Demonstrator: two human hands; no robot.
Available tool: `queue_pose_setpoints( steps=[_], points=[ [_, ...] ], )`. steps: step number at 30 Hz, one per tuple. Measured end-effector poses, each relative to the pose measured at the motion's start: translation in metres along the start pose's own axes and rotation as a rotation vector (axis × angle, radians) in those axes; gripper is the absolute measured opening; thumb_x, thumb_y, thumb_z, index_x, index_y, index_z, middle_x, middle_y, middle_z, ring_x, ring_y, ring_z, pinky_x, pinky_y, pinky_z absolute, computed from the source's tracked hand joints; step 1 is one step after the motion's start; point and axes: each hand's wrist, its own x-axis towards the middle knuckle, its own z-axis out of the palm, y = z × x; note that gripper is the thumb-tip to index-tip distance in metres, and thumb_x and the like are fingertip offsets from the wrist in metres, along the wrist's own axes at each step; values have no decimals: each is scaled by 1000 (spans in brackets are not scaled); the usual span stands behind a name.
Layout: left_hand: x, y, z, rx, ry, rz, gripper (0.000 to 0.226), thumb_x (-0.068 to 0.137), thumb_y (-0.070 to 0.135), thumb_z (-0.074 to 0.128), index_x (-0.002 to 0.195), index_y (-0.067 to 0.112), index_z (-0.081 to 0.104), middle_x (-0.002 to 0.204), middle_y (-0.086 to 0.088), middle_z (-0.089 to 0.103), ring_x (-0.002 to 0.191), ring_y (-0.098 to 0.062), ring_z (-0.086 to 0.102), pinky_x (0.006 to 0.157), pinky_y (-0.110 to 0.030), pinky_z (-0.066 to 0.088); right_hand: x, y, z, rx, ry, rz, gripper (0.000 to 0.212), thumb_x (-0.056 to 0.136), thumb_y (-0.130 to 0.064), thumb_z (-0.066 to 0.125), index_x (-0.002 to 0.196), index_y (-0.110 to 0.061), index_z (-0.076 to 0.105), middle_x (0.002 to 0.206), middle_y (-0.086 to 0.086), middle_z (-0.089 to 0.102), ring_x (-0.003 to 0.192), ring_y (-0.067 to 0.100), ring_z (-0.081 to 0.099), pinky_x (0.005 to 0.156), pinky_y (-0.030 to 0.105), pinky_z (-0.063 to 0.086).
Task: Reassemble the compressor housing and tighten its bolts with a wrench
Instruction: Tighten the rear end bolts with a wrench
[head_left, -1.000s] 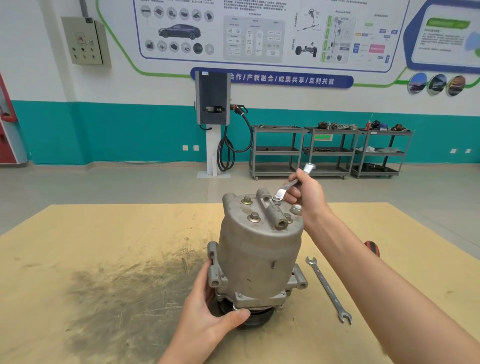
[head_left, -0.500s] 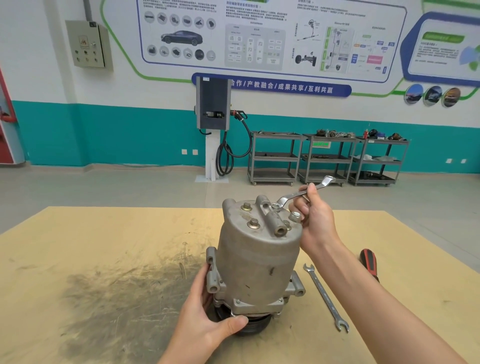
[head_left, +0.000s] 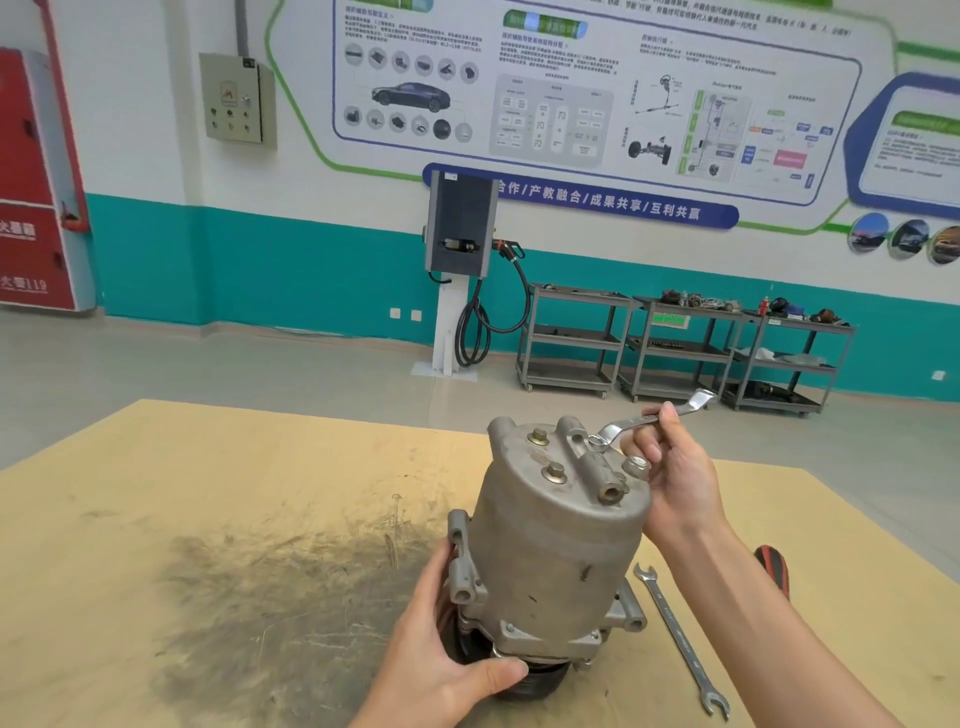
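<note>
The grey metal compressor housing (head_left: 550, 540) stands upright on the wooden table (head_left: 208, 519), its top cover showing several bolts (head_left: 554, 473). My left hand (head_left: 441, 654) grips the base of the compressor at its lower left, thumb across the front by the black pulley. My right hand (head_left: 675, 483) is at the upper right of the cover and holds a silver ring wrench (head_left: 644, 420). The wrench's ring end sits on a bolt at the back of the cover, and its handle points up and to the right.
A second open-ended wrench (head_left: 678, 636) lies on the table right of the compressor. A red-and-black screwdriver handle (head_left: 774, 569) shows behind my right forearm. A dark greasy stain covers the table's left middle. Shelving carts and a charging post stand by the far wall.
My right hand has swung the wrench handle to the right, clockwise around the rear bolt. The left hand has kept its grip on the base. The camera view has shifted slightly.
</note>
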Motion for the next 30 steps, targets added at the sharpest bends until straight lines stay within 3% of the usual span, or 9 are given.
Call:
queue_pose_setpoints(
  steps=[6, 10, 16, 22, 30],
  points=[
    [1, -5, -1, 22, 12, 7, 114, 43, 58, 95, 135, 47, 29, 127, 43, 51, 123, 8, 53, 98, -15, 43, 6, -23, 8, -186, -16, 121, 29, 105, -24, 33, 79, -16, 43, 44, -6, 31, 37, 7, 27, 34, 16, 23],
    [1, -7, 0, 18, 9, 12, 112, 44, 57, 95, 135, 45, 30, 126, 43, 53, 122, 9, 53, 92, -8, 43, 8, -42, 15, -188, 13, 113, 27, 105, -22, 31, 84, -14, 45, 46, -4, 35, 38, 7, 29, 36, 15, 24],
    [1, -5, 1, 8, 8, 12, 113, 42, 56, 95, 133, 45, 31, 124, 45, 52, 120, 11, 53, 89, -6, 44, -31, -49, 9, -183, -161, 69, 22, 101, -19, 41, 87, -10, 54, 52, 1, 47, 42, 10, 40, 38, 16, 34],
    [0, -1, 1, 1, 8, 21, 116, 39, 57, 96, 133, 45, 29, 122, 45, 53, 118, 13, 54, 88, -5, 43, -63, -45, 1, -312, -284, -16, 20, 89, -21, 54, 98, -4, 59, 63, 11, 60, 53, 15, 57, 47, 18, 50],
    [-1, 6, 4, -18, 9, 13, 118, 31, 60, 95, 129, 45, 29, 112, 49, 55, 111, 17, 56, 83, -3, 44, -79, -38, 5, -452, -377, -236, 20, 82, -23, 62, 87, -4, 57, 65, 18, 63, 57, 20, 61, 50, 20, 47]
  ],
)
